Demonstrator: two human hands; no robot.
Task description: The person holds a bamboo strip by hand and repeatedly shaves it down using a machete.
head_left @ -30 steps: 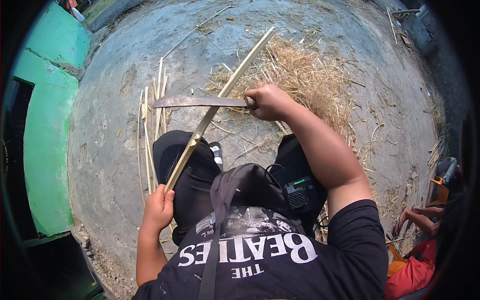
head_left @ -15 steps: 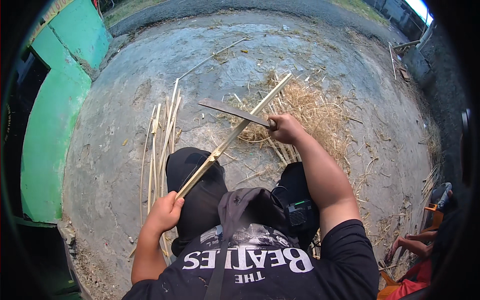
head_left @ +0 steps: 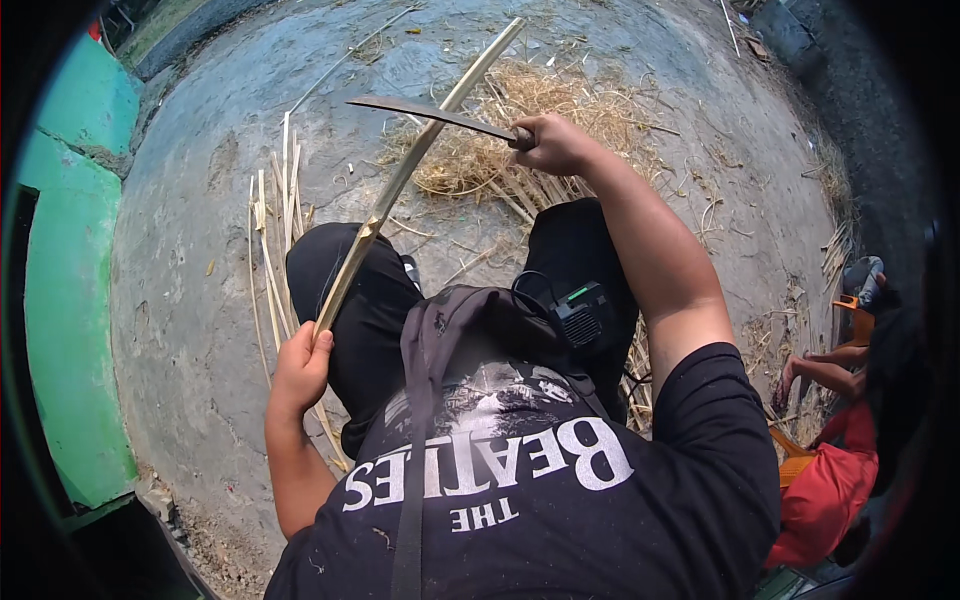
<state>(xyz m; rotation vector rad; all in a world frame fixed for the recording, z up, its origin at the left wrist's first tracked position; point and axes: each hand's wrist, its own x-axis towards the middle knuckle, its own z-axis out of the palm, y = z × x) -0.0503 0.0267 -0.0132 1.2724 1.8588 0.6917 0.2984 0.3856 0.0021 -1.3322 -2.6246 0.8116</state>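
Observation:
My left hand (head_left: 302,368) is closed around the lower end of a long split bamboo strip (head_left: 398,182). The strip slants up and away to the right, passing over my left knee, and has a rough, pale nick partway along it. My right hand (head_left: 556,145) grips the short handle of a machete (head_left: 478,126). Its long dark blade points left and crosses the strip in its upper part, apparently touching it.
Curly shavings (head_left: 560,110) lie heaped beyond my knees. Several thin strips (head_left: 265,240) rest on the concrete at left, near a green wall (head_left: 70,330). A black device (head_left: 580,315) sits on my right thigh. Another person in red (head_left: 825,500) is close at right.
The whole view has shifted, so the hands and ground appear farther up and left. The strip stands somewhat steeper in the picture. Both hands keep their holds, and the blade still crosses the strip.

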